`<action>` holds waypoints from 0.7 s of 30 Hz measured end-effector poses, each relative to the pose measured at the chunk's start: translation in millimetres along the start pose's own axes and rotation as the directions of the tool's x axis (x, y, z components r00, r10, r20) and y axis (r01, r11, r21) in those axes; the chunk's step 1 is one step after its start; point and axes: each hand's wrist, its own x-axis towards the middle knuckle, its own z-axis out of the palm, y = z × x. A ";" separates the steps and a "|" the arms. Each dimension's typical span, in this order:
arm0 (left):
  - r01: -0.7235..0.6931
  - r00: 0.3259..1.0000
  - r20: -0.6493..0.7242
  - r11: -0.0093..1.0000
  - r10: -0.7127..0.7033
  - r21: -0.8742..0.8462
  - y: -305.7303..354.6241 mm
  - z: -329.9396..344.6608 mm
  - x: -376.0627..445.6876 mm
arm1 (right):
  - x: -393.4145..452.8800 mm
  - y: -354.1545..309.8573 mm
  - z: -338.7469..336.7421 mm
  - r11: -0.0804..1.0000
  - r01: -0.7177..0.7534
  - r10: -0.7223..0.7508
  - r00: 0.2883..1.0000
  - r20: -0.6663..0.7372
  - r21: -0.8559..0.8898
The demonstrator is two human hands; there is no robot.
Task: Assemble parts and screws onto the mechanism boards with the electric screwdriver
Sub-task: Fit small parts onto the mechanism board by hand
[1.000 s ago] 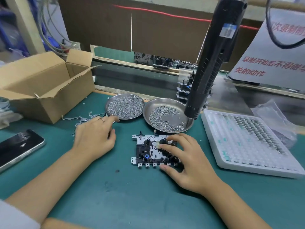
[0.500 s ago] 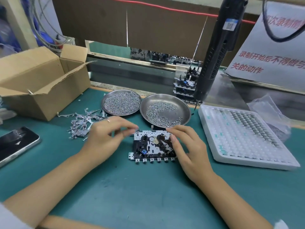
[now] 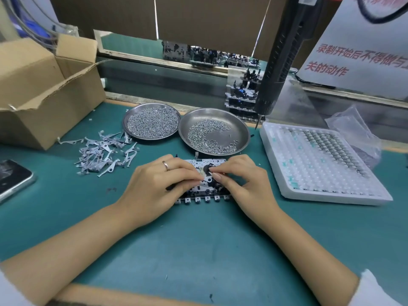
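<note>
Mechanism board (image 3: 204, 192) flat on mat, long axis left-right, tabs toward the person. Left hand (image 3: 157, 187) and right hand (image 3: 245, 185) fingertips pinching something at its centre, likely a small part.

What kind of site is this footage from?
Likely a factory assembly bench: two metal dishes of screws, a hanging electric screwdriver, and both hands working on a mechanism board on a green mat.
</note>
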 end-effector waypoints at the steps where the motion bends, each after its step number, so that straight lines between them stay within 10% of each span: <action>1: 0.030 0.999 -0.015 0.999 -0.030 -0.017 -0.3 1.1 -1.0 | -0.1 -0.1 0.3 1.000 -0.014 0.014 1.000 -0.002 0.005; 9: 0.424 0.906 0.083 0.881 -0.416 -0.212 2.6 1.5 -1.7 | -3.5 -2.1 1.0 0.997 0.036 -0.034 0.999 0.033 -0.074; 21: 0.501 0.863 0.220 0.824 -0.454 -0.265 4.7 -3.2 -2.2 | -6.1 -4.7 0.2 0.991 0.134 -0.131 0.985 0.113 -0.021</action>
